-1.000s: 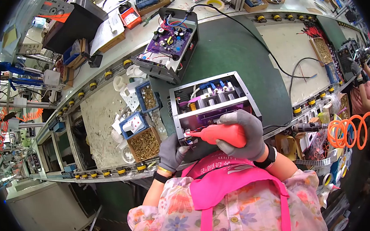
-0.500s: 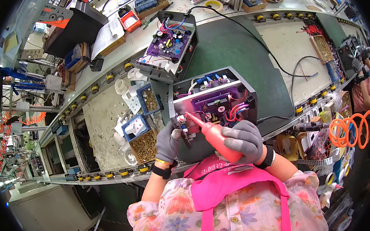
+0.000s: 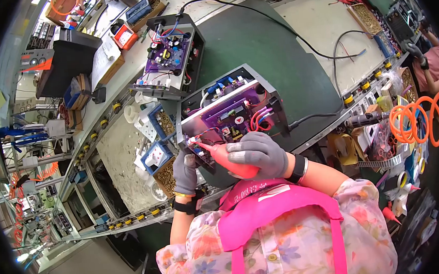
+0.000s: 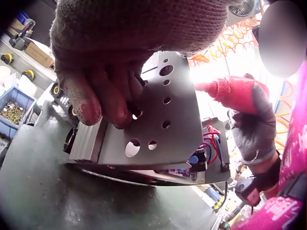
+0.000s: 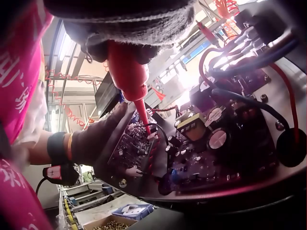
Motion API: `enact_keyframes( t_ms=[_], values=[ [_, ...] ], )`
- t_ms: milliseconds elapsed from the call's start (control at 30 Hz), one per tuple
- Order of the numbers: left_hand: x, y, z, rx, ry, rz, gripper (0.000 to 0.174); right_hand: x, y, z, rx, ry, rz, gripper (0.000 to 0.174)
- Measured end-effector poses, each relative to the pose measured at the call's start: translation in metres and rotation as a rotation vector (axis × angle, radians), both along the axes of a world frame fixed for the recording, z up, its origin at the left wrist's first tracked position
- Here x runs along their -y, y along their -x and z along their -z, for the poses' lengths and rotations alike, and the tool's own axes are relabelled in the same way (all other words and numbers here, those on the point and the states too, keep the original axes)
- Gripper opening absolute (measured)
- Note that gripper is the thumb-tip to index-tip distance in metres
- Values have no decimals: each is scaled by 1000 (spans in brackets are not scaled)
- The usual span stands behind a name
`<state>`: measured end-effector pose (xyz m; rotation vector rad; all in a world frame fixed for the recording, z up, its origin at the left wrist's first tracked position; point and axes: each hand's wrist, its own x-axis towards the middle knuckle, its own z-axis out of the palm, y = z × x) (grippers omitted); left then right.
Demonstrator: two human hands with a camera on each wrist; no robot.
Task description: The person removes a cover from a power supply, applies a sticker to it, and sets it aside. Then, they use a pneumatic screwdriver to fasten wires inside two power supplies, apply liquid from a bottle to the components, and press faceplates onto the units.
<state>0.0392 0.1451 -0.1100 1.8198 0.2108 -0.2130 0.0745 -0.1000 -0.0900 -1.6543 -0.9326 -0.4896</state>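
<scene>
A red squeeze bottle (image 3: 227, 160) with a tapered nozzle is held in my gloved right hand (image 3: 262, 155). The nozzle points up and left, its tip right at a small connector (image 5: 152, 136) at the board's edge in the right wrist view. My gloved left hand (image 3: 185, 173) grips the near left corner of an open metal-cased device, with fingers over its hole-punched panel (image 4: 184, 136) and thumb by the panel's edge. The device stands tilted, showing a purple circuit board (image 3: 223, 117) with red and pink wires. The bottle's lower end is covered by my right hand.
A second open device (image 3: 168, 59) stands behind on the green mat (image 3: 295, 55). Left of the mat are blue bins (image 3: 156, 158) and a box of brass-coloured fittings (image 5: 112, 225). A black cable (image 3: 314, 115) runs right from the held device. Another person's gloved hand (image 3: 413, 48) is at far right.
The device has been tipped so its circuit board faces me more. The bottle has swung from nearly level to a slant, its nozzle still by the left corner. The head view has shifted.
</scene>
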Motion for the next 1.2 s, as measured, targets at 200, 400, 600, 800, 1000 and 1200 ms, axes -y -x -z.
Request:
enact_keyframes(
  t_ms=[200,400,600,800,1000,1200],
  values=[
    [-2,2,7,-15,16,-31,83,2,-2,-2,-18,9,-19,54],
    [-8,3,14,-4,-3,-16,80,0,-3,1,-23,-3,8,51],
    [3,-1,3,24,20,-30,79,6,-1,-7,-81,-28,23,51],
    [-11,3,24,-19,36,-40,76,15,5,-18,-70,-92,13,52],
    [-8,1,15,-6,19,0,76,12,9,-23,-66,-108,3,51],
    [-5,0,12,10,-8,-15,78,14,12,-22,-44,-80,-8,51]
  ],
)
